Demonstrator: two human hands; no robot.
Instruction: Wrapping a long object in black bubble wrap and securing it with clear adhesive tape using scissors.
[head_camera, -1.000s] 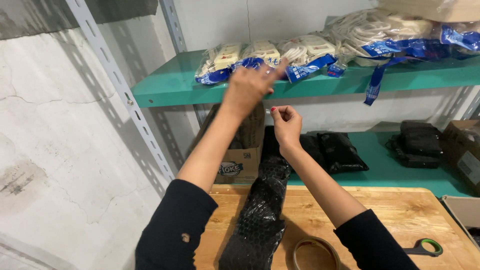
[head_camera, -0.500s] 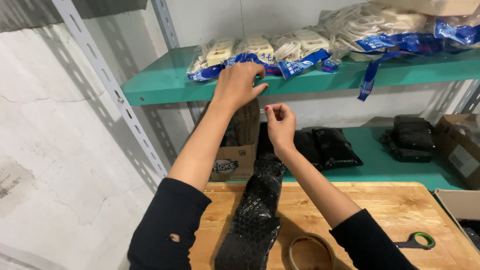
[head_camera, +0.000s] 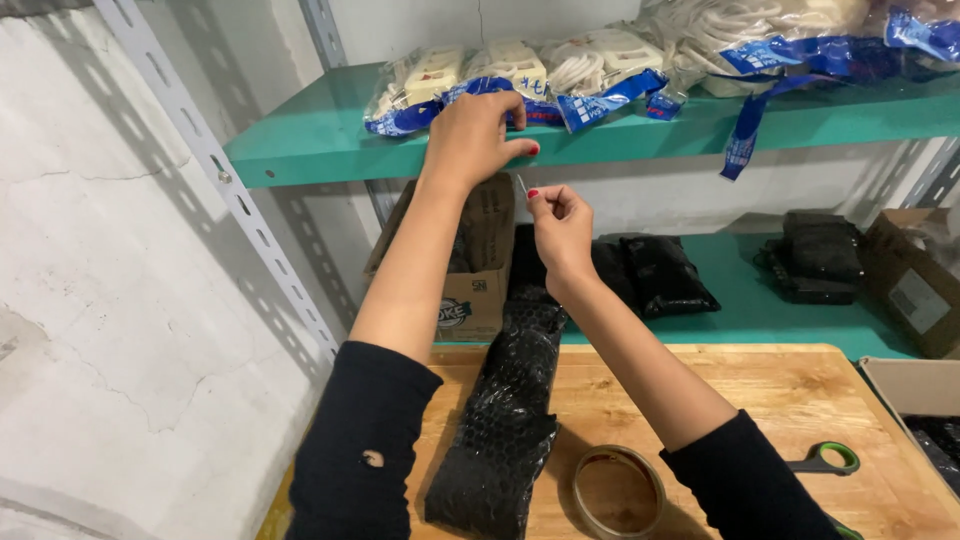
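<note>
My left hand (head_camera: 478, 135) is raised to the front edge of the upper teal shelf (head_camera: 320, 135), its thumb and fingers pinched together. Just below it, my right hand (head_camera: 560, 225) pinches the lower end of a thin clear strip (head_camera: 520, 184) that runs up to the left hand's fingertips. What the strip is made of I cannot tell. Under both forearms, a long package in black bubble wrap (head_camera: 505, 420) lies on the wooden table (head_camera: 760, 390). A roll of clear tape (head_camera: 618, 490) lies beside the package, close to my right elbow.
Plastic packets of white parts with blue labels (head_camera: 500, 75) line the upper shelf. An open cardboard box (head_camera: 470, 270) and black wrapped packages (head_camera: 665, 275) sit on the lower shelf. Green-handled scissors (head_camera: 825, 460) lie at the table's right, near another box (head_camera: 915, 285).
Both hands stay raised at the shelf edge. The right hand has dropped slightly below the left, and the thin strip now shows between them.
</note>
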